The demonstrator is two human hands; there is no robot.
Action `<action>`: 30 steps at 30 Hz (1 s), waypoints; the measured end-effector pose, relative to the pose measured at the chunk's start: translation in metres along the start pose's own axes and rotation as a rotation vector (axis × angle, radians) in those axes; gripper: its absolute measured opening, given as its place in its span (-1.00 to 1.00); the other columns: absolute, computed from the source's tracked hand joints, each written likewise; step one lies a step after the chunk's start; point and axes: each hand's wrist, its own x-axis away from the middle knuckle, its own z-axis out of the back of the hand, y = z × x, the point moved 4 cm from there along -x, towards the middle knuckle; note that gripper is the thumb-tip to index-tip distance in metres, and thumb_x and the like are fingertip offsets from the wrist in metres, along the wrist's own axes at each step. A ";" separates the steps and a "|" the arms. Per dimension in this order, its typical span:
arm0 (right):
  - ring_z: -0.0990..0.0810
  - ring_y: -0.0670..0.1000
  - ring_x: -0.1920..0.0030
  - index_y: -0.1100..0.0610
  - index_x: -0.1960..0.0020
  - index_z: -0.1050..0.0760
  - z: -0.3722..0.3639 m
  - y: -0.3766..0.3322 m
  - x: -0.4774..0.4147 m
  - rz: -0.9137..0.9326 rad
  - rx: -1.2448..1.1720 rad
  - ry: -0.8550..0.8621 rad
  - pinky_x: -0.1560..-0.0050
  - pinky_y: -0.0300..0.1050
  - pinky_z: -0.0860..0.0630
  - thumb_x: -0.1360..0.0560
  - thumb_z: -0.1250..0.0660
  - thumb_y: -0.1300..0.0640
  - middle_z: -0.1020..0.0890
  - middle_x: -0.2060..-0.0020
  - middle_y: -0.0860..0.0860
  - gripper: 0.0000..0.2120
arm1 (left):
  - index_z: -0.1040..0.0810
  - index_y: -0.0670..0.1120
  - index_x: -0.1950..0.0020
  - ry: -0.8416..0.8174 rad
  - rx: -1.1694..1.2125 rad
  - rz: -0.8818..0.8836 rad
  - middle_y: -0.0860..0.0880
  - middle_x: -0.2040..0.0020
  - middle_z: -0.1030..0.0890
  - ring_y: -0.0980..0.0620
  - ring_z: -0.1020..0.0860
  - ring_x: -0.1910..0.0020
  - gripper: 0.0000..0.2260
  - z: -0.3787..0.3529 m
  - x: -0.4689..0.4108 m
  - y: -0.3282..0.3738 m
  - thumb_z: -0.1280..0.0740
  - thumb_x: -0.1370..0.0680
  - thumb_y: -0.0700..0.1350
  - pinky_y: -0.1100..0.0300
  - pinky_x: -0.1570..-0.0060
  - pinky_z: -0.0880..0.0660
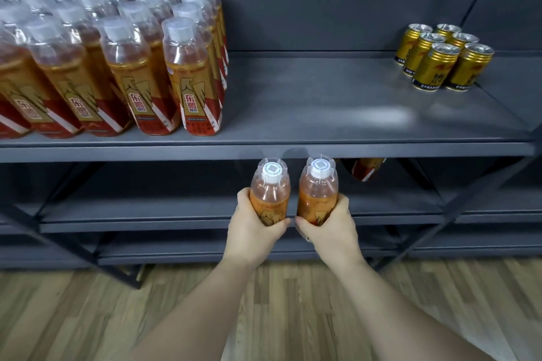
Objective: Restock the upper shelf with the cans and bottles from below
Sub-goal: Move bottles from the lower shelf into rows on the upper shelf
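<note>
Left hand [252, 232] and right hand [330, 230] grip bottles [270, 188] below the upper shelf's edge [293, 152], at its open middle.

I am looking at a shop aisle: dark metal shelving [293, 149] stocked with rows of identical labelled drink bottles [117, 61] and gold cans [443, 58].

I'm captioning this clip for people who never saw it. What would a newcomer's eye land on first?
First, the pair of hands at centre: the left hand grips one orange drink bottle, the right hand a second bottle, both upright just below the upper shelf. Next, the dense block of matching bottles on that shelf's left end and the cluster of gold cans at its far right.
</note>
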 end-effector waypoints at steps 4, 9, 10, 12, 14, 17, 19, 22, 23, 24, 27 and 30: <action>-0.52 -0.06 -0.02 -0.01 -0.32 -0.25 0.004 -0.006 0.007 0.001 0.007 -0.005 0.17 -0.28 -0.42 -0.32 -0.61 -0.07 -0.49 -0.05 -0.09 -0.26 | -0.23 0.23 -0.29 0.014 0.001 0.006 0.11 -0.08 -0.56 -0.02 -0.64 -0.01 -0.22 0.005 0.008 0.007 -0.56 -0.20 0.22 0.03 0.06 -0.66; -0.52 -0.05 -0.05 0.00 -0.35 -0.24 0.012 -0.011 0.018 0.011 0.026 -0.019 0.09 -0.22 -0.46 -0.33 -0.60 -0.09 -0.49 -0.08 -0.08 -0.24 | -0.22 0.19 -0.32 0.050 -0.037 -0.005 0.13 -0.10 -0.53 0.01 -0.61 -0.05 -0.27 0.010 0.017 0.016 -0.61 -0.33 0.04 0.06 0.04 -0.66; -0.52 -0.05 -0.06 -0.01 -0.35 -0.24 0.014 -0.012 0.019 0.017 0.031 -0.020 0.07 -0.20 -0.48 -0.33 -0.60 -0.10 -0.48 -0.08 -0.08 -0.24 | -0.22 0.19 -0.31 0.055 -0.044 -0.010 0.12 -0.10 -0.53 0.01 -0.62 -0.03 -0.28 0.010 0.019 0.018 -0.61 -0.34 0.03 0.07 0.06 -0.66; -0.52 -0.05 -0.07 -0.02 -0.36 -0.24 0.020 -0.013 0.022 0.030 0.038 -0.014 0.05 -0.20 -0.49 -0.33 -0.60 -0.11 -0.48 -0.09 -0.09 -0.24 | -0.22 0.16 -0.32 0.067 -0.062 -0.014 0.11 -0.09 -0.54 0.01 -0.63 -0.01 -0.29 0.011 0.024 0.023 -0.60 -0.36 0.00 0.13 0.09 -0.66; -0.52 -0.06 -0.06 -0.03 -0.35 -0.24 0.026 -0.017 0.023 0.044 0.044 -0.004 0.06 -0.21 -0.49 -0.33 -0.59 -0.11 -0.49 -0.08 -0.10 -0.25 | -0.23 0.12 -0.33 0.083 -0.065 -0.024 0.11 -0.08 -0.54 0.04 -0.63 0.02 -0.30 0.015 0.029 0.031 -0.60 -0.37 -0.02 0.26 0.15 -0.63; -0.53 -0.06 -0.04 0.00 -0.34 -0.25 0.037 -0.026 0.023 0.075 0.046 0.011 0.08 -0.22 -0.48 -0.34 -0.59 -0.11 -0.49 -0.06 -0.09 -0.26 | -0.23 0.09 -0.33 0.093 -0.067 -0.042 0.13 -0.07 -0.53 0.13 -0.59 0.03 -0.32 0.022 0.034 0.045 -0.59 -0.38 -0.02 0.44 0.30 -0.51; -0.53 -0.05 -0.04 0.01 -0.34 -0.25 0.043 -0.033 0.024 0.096 0.047 0.020 0.06 -0.21 -0.48 -0.34 -0.59 -0.10 -0.50 -0.07 -0.07 -0.27 | -0.22 0.11 -0.33 0.101 -0.062 -0.052 0.13 -0.10 -0.52 0.12 -0.57 -0.02 -0.32 0.026 0.034 0.053 -0.59 -0.39 -0.02 0.41 0.25 -0.51; -0.52 -0.04 -0.03 0.01 -0.32 -0.26 0.051 -0.047 0.023 0.131 0.054 0.025 0.06 -0.21 -0.46 -0.34 -0.59 -0.11 -0.50 -0.07 -0.07 -0.28 | -0.21 0.14 -0.29 0.118 -0.068 -0.079 0.10 -0.12 -0.52 0.09 -0.57 -0.03 -0.34 0.033 0.031 0.069 -0.58 -0.39 -0.02 0.37 0.21 -0.51; -0.53 -0.06 -0.01 -0.01 -0.30 -0.25 0.053 -0.051 0.022 0.141 0.056 0.027 0.09 -0.23 -0.46 -0.34 -0.58 -0.11 -0.50 -0.06 -0.07 -0.30 | -0.21 0.14 -0.27 0.122 -0.070 -0.090 0.10 -0.12 -0.52 0.09 -0.56 -0.04 -0.35 0.034 0.029 0.074 -0.58 -0.39 -0.02 0.38 0.20 -0.49; -0.54 -0.08 0.04 -0.03 -0.27 -0.24 0.055 -0.056 0.020 0.147 0.055 0.024 0.14 -0.28 -0.46 -0.34 -0.58 -0.12 -0.50 -0.04 -0.08 -0.32 | -0.21 0.14 -0.27 0.128 -0.074 -0.102 0.09 -0.12 -0.52 0.07 -0.56 -0.05 -0.34 0.036 0.028 0.079 -0.59 -0.39 -0.01 0.39 0.19 -0.48; -0.55 -0.13 0.18 -0.05 -0.21 -0.22 0.061 -0.071 0.016 0.162 0.051 0.018 0.28 -0.37 -0.41 -0.36 -0.57 -0.13 -0.48 0.04 -0.13 -0.36 | -0.23 0.10 -0.30 0.147 -0.088 -0.131 0.06 -0.11 -0.55 0.04 -0.58 -0.06 -0.33 0.040 0.024 0.096 -0.59 -0.37 0.03 0.36 0.16 -0.51; -0.51 -0.10 0.04 -0.02 -0.28 -0.25 0.067 -0.086 0.011 0.200 0.037 0.037 0.09 -0.26 -0.46 -0.35 -0.57 -0.13 -0.46 0.00 -0.12 -0.32 | -0.22 0.11 -0.29 0.165 -0.102 -0.163 0.10 -0.10 -0.54 0.09 -0.58 -0.03 -0.33 0.044 0.017 0.115 -0.59 -0.37 0.04 0.37 0.15 -0.49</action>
